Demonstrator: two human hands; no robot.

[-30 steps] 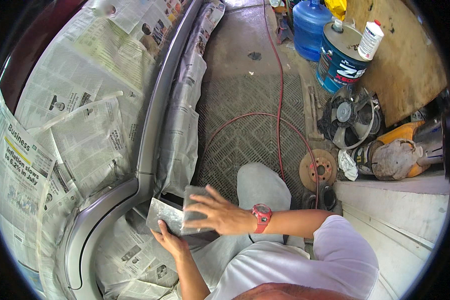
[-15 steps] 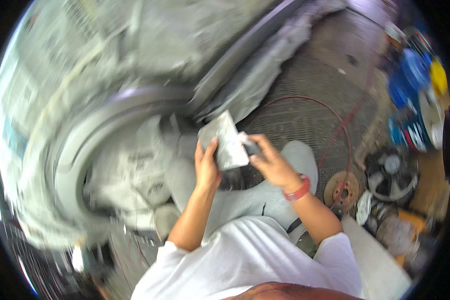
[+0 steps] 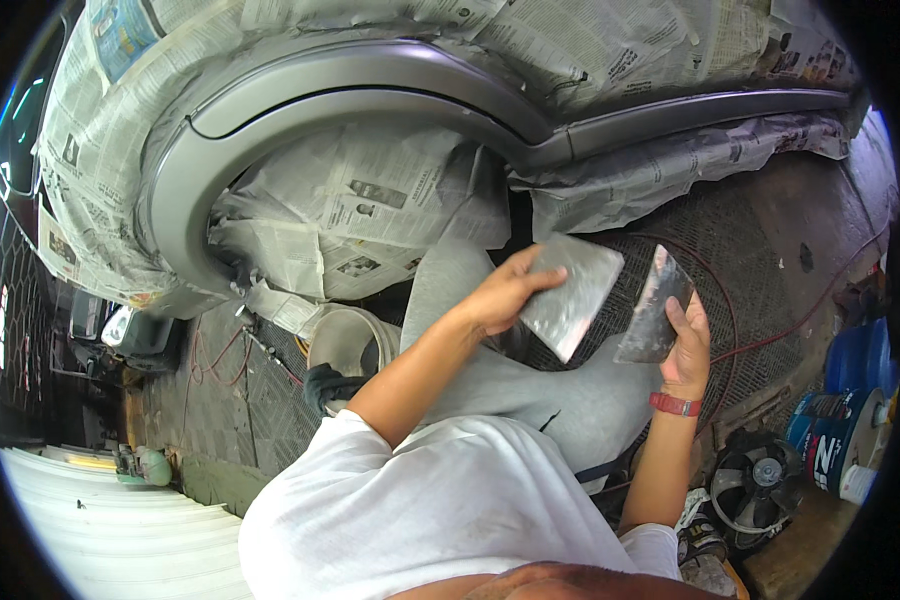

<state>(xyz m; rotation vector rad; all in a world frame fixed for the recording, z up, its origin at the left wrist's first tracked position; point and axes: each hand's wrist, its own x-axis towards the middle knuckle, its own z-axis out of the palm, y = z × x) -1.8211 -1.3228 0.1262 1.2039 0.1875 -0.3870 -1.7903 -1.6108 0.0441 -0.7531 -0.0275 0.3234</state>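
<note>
Above our grey trousers (image 3: 540,393), our left hand (image 3: 505,297) pinches a pale plate (image 3: 582,297) by its left edge, thumb on top, and our right hand (image 3: 687,345) grips a darker, smeared plate (image 3: 652,312) by its right side. The plates are near but apart, between us and the silver wheel arch (image 3: 365,88).

Patterned floor (image 3: 270,425), red hose (image 3: 770,342), pale bucket (image 3: 336,345)

Flat rectangular silver-grey plate (image 3: 578,302), mottled paler; flat blackish plate (image 3: 644,325), flecked whitish; slim red wristwatch (image 3: 675,404); curved car panel (image 3: 320,80), even silver-grey to my eye; newspaper sheets (image 3: 340,180), black print on off-white
</note>
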